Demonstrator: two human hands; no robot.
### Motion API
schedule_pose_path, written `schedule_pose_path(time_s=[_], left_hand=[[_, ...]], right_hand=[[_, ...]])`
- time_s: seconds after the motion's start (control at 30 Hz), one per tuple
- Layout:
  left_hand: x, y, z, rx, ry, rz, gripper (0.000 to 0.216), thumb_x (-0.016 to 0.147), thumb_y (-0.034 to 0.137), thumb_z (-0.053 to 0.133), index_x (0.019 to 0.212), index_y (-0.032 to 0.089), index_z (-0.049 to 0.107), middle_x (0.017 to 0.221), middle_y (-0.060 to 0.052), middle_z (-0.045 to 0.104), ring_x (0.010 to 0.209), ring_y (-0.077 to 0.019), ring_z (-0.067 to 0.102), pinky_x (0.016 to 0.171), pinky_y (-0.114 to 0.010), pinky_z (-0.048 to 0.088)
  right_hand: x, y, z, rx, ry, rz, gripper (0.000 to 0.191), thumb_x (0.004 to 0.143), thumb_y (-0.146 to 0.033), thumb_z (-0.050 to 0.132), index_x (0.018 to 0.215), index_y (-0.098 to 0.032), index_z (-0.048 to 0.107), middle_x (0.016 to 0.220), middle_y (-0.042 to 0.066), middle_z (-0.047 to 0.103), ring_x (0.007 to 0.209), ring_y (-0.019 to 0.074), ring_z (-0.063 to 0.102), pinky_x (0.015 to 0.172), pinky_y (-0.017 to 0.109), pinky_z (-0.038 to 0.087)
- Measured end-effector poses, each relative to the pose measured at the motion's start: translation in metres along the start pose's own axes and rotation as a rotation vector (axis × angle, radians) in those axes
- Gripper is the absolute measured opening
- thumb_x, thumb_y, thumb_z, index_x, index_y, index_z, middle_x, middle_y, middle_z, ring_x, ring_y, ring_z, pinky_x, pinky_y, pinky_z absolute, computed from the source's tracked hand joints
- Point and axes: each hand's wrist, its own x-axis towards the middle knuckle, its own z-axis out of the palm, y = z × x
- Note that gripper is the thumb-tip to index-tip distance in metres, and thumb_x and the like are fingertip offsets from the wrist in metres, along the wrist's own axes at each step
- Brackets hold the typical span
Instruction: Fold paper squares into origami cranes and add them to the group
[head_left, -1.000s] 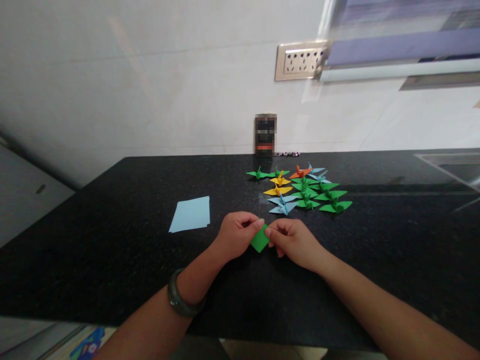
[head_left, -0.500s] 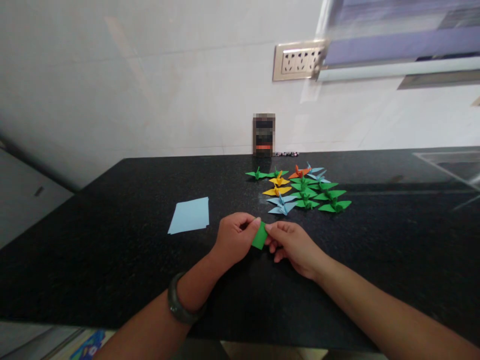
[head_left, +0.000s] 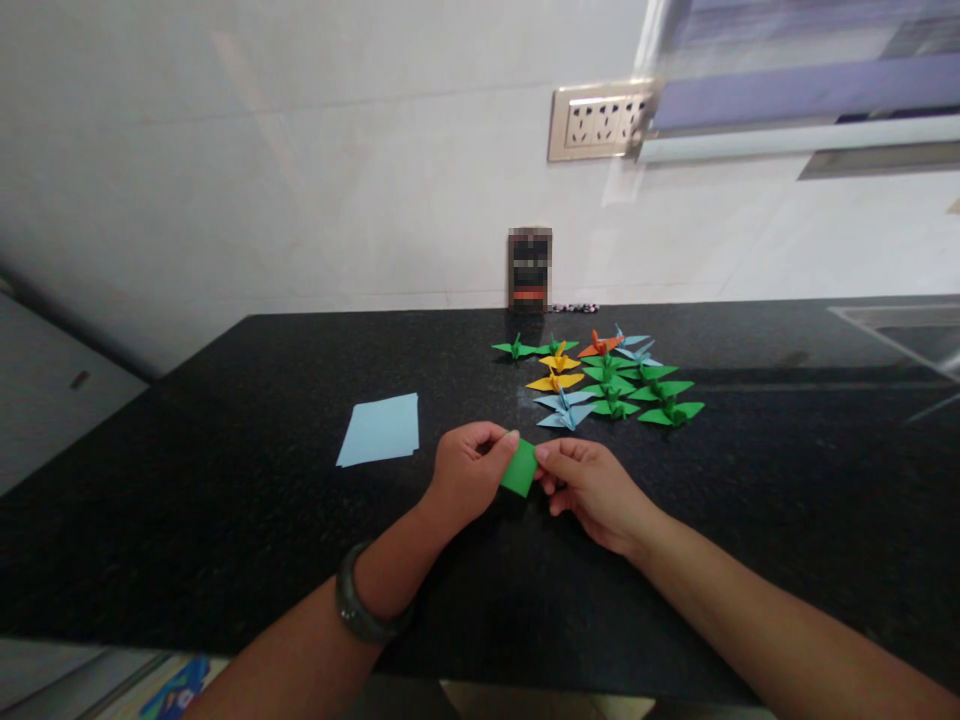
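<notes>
One green paper [head_left: 519, 468], held over black surface [head_left: 225, 560]: left hand [head_left: 469, 475] pinches its left side, right hand [head_left: 596, 492] its right corner. Cranes [head_left: 611, 386], green, blue, yellow, orange, stand just beyond; blue sheets [head_left: 379, 430] lie stacked to left.

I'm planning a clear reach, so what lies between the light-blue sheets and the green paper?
In the head view, the left hand, holding the green paper, plus a narrow strip of black countertop between that hand and the light-blue sheets.
</notes>
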Motion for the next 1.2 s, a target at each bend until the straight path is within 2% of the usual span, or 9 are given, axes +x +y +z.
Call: schedule_pose_path(time_s=[0.17,0.3,0.5,0.6,0.77,0.93,1.1,1.2], left_hand=[[-0.0028,0.0007,0.0027,0.019,0.048,0.053,0.027,0.074,0.035,0.056,0.058,0.014,0.06,0.051,0.002,0.051,0.048,-0.0081,0.043,0.045,-0.019,0.034],[-0.0027,0.003,0.0035,-0.043,0.061,0.006,0.027,0.073,0.035,0.056,0.058,0.014,0.06,0.051,0.002,0.051,0.048,-0.0084,0.043,0.046,-0.02,0.034],[-0.0018,0.0015,0.0057,-0.221,0.003,-0.076,0.027,0.07,0.037,0.06,0.057,0.013,0.059,0.05,0.003,0.049,0.048,-0.0078,0.041,0.046,-0.02,0.033],[-0.0036,0.0022,0.0083,-0.29,-0.046,-0.108,0.027,0.069,0.037,0.061,0.056,0.013,0.058,0.049,0.004,0.047,0.047,-0.007,0.039,0.045,-0.02,0.031],[-0.0043,0.0016,0.0091,-0.243,-0.021,-0.094,0.027,0.069,0.036,0.061,0.055,0.013,0.058,0.049,0.003,0.048,0.047,-0.007,0.039,0.045,-0.02,0.032],[-0.0023,-0.002,0.0068,-0.219,0.021,-0.103,0.029,0.07,0.04,0.059,0.06,0.013,0.061,0.051,0.002,0.051,0.048,-0.0085,0.042,0.045,-0.021,0.034],[-0.005,0.002,0.0085,-0.126,0.042,-0.053,0.028,0.071,0.038,0.058,0.057,0.014,0.06,0.049,0.003,0.049,0.047,-0.0082,0.041,0.045,-0.02,0.032],[-0.0063,0.0056,0.0091,-0.113,-0.016,-0.065,0.027,0.07,0.036,0.059,0.055,0.014,0.059,0.047,0.003,0.049,0.046,-0.008,0.041,0.044,-0.02,0.031]], right_hand=[[-0.0003,-0.0009,-0.0005,-0.031,0.043,-0.057,0.018,0.064,-0.029,0.066,0.063,-0.014,0.056,0.049,-0.005,0.049,0.04,0.004,0.041,0.034,0.015,0.037],[0.0002,-0.0002,0.0,-0.052,0.048,-0.125,0.022,0.066,-0.033,0.064,0.061,-0.015,0.053,0.048,-0.005,0.048,0.04,0.004,0.04,0.037,0.016,0.038],[0.0,0.0023,0.0022,0.026,-0.098,-0.123,0.028,0.066,-0.041,0.066,0.076,-0.015,0.057,0.066,-0.001,0.056,0.057,0.0079,0.051,0.044,0.017,0.043],[0.0009,0.0045,0.0013,0.024,-0.112,-0.094,0.03,0.063,-0.04,0.069,0.069,-0.014,0.057,0.061,-0.002,0.055,0.053,0.0068,0.051,0.047,0.018,0.043],[0.0032,0.006,-0.002,-0.038,-0.11,-0.101,0.033,0.063,-0.042,0.068,0.061,-0.013,0.054,0.054,-0.003,0.053,0.047,0.0054,0.048,0.046,0.018,0.041],[0.0023,-0.0004,-0.0032,-0.093,-0.062,-0.059,0.027,0.062,-0.037,0.069,0.063,-0.013,0.057,0.052,-0.003,0.053,0.047,0.0054,0.048,0.046,0.018,0.042],[0.0013,-0.0022,0.0005,0.045,0.049,-0.047,0.026,0.057,-0.035,0.071,0.059,-0.014,0.056,0.053,-0.002,0.053,0.05,0.0083,0.05,0.048,0.021,0.043],[0.0029,0.0,0.0005,0.121,0.11,-0.077,0.026,0.056,-0.035,0.071,0.059,-0.015,0.054,0.051,-0.002,0.053,0.048,0.0089,0.047,0.049,0.023,0.041]])
